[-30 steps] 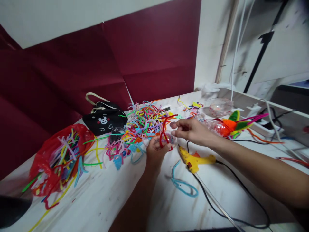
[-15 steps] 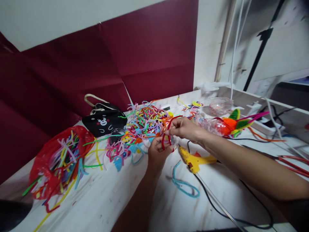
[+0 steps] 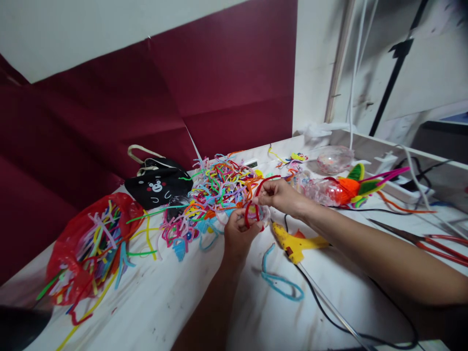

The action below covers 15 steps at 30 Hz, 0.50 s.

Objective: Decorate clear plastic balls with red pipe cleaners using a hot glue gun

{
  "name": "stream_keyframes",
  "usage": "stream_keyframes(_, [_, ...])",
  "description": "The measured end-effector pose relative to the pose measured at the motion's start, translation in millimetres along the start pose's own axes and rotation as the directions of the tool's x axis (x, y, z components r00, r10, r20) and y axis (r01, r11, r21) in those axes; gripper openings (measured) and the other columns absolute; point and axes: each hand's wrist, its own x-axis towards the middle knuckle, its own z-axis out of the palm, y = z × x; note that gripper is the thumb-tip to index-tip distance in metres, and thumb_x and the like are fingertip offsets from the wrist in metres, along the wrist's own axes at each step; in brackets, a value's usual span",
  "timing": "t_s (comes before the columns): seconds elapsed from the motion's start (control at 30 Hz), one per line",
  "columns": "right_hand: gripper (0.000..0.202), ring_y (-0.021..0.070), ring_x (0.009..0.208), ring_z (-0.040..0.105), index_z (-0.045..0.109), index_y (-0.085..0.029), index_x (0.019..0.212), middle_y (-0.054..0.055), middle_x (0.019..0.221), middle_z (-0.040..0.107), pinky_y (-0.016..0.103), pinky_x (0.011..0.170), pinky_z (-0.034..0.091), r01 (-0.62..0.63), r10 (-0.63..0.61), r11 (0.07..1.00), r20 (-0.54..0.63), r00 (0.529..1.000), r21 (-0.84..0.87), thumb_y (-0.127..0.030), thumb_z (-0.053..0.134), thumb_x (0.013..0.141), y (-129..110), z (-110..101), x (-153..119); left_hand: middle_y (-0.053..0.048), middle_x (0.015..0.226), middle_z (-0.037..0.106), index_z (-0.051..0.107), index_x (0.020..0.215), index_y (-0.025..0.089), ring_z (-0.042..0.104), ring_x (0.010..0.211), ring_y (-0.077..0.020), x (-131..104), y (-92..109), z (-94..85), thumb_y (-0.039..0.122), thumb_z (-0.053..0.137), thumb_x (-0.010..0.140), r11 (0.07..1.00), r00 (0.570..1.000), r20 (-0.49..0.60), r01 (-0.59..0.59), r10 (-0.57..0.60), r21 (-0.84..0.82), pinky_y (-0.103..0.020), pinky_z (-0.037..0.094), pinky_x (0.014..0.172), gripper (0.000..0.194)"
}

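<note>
Near the middle of the table, my left hand (image 3: 239, 231) is closed on a small clear plastic piece (image 3: 264, 214) with a red pipe cleaner (image 3: 259, 187) bent round it. Just above and to the right, my right hand (image 3: 276, 196) pinches the upper part of the same red pipe cleaner. Its free end sticks out past my right fingers. Below my hands lie a yellow glue gun (image 3: 298, 244) and a looped light blue pipe cleaner (image 3: 283, 285). My fingers partly hide the clear piece.
A tangled heap of coloured pipe cleaners (image 3: 219, 183) lies behind my hands. Left are a red bag of pipe cleaners (image 3: 68, 243) and a black pouch (image 3: 157, 185). An orange and green piece (image 3: 349, 189), red-handled scissors (image 3: 438, 243) and cables are at the right.
The view has shifted slightly, bringing more of the scissors into sight. My hands keep nearly the same hold, with the right hand a little further right.
</note>
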Motion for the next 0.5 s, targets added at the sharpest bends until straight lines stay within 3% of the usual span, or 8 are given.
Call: stream_keyframes(0.5, [0.048,0.0099,0.056,0.040,0.057,-0.020,0.061,-0.006,0.057,0.050,0.026,0.054,0.033,0.066,-0.066,0.998,-0.020,0.998,0.008,-0.058,0.087,0.062,20,3,4,0.004,0.062,0.072,0.065,0.091,0.021,0.068,0.060,-0.0148,0,-3,-2.1,0.023,0.090,0.058,1.000,1.000,0.010,-0.022,0.021,0.017,-0.024,0.054,0.062,0.042])
